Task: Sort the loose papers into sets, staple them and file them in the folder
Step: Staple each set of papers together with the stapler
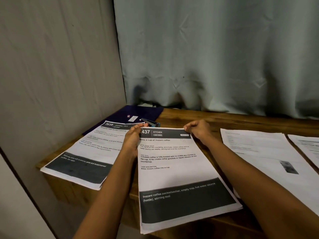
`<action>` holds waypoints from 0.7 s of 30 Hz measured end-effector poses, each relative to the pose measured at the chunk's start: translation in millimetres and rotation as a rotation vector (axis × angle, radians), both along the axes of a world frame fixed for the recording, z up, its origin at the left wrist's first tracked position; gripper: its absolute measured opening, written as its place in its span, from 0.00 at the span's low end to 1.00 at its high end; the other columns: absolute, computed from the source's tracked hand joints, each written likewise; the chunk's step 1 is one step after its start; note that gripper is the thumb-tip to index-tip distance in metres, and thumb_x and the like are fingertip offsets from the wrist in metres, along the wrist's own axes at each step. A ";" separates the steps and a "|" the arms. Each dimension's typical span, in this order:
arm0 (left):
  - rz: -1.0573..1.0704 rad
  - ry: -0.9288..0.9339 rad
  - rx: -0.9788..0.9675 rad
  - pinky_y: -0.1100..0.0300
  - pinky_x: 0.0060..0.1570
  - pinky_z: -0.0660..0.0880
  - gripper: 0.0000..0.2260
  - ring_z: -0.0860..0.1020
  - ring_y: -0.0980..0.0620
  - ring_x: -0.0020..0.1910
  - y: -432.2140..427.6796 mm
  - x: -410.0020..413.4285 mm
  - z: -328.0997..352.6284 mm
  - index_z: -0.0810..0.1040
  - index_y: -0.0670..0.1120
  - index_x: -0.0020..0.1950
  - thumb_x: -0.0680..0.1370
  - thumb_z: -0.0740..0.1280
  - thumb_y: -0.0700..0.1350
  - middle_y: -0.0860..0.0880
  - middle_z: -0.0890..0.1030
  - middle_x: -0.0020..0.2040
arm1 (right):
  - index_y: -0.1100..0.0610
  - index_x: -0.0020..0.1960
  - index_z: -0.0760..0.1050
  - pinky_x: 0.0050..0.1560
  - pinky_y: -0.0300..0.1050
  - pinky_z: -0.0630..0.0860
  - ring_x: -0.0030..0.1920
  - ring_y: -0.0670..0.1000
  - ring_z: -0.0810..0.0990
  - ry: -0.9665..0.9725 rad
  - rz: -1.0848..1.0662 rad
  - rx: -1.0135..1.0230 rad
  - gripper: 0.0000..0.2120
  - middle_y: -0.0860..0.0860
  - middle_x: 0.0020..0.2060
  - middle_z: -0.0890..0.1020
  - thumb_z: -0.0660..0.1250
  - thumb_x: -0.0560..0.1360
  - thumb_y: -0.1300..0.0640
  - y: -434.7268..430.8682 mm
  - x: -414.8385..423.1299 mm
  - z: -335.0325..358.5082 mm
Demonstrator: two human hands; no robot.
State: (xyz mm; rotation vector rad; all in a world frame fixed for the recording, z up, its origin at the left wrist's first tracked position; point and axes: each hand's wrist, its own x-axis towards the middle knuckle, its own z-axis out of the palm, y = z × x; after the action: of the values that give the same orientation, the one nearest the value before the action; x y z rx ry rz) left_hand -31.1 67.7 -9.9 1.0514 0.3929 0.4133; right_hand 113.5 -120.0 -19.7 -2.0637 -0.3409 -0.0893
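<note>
Head view: the Kitchen paper set [172, 171], lying just nearer than the blue stapler [152, 123], is pinched at its top corners by curled left hand [133, 138] and right hand [198, 130]; light, floppy sheets likely slide apart unless gripped there.

The scene is dim and softly lit, seemingly from above. The kitchen sheet [172, 169] is the brightest surface and its print reads sharply. Shadow pools under the curtain [215, 57] hem along the back of the wooden table [241, 121], darkening the purple folder [124, 112]. The sheets at right [259, 152] are blurred and unreadable. The wall [51, 66] edge bows at the left.
</note>
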 end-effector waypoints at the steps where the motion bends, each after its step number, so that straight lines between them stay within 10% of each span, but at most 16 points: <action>1: 0.023 0.019 0.057 0.53 0.42 0.81 0.06 0.81 0.46 0.47 0.8 0.2 -1.8 0.77 0.43 0.55 0.80 0.63 0.40 0.42 0.81 0.56 | 0.60 0.49 0.84 0.51 0.38 0.71 0.50 0.51 0.80 0.015 -0.004 -0.018 0.07 0.55 0.49 0.84 0.73 0.72 0.58 -0.1 1.2 0.9; 7: 0.088 0.082 0.123 0.52 0.48 0.79 0.07 0.80 0.49 0.43 -3.1 0.7 -3.9 0.77 0.42 0.50 0.82 0.59 0.38 0.40 0.80 0.57 | 0.56 0.29 0.77 0.55 0.43 0.77 0.48 0.53 0.82 0.081 -0.112 -0.128 0.16 0.53 0.38 0.83 0.69 0.75 0.61 4.9 13.0 5.8; 15: 0.097 0.128 0.150 0.58 0.36 0.80 0.07 0.80 0.51 0.38 -2.3 5.3 -5.8 0.76 0.43 0.51 0.82 0.59 0.39 0.44 0.81 0.44 | 0.56 0.47 0.81 0.51 0.38 0.70 0.47 0.44 0.76 -0.164 0.136 -0.272 0.03 0.49 0.45 0.82 0.71 0.74 0.59 58.4 12.2 26.1; 21: 0.113 0.104 0.154 0.55 0.41 0.78 0.09 0.79 0.50 0.37 -4.0 11.9 -7.7 0.76 0.43 0.46 0.81 0.58 0.37 0.44 0.80 0.42 | 0.61 0.57 0.77 0.44 0.40 0.69 0.51 0.52 0.78 -0.191 0.362 -0.439 0.26 0.53 0.49 0.80 0.76 0.67 0.45 110.3 16.0 20.8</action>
State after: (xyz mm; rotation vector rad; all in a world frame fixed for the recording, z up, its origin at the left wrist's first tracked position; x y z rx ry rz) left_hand -19.2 63.6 -17.6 1.2077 0.5215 0.4967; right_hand 129.5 -9.7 1.2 -2.3910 -0.9136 0.0115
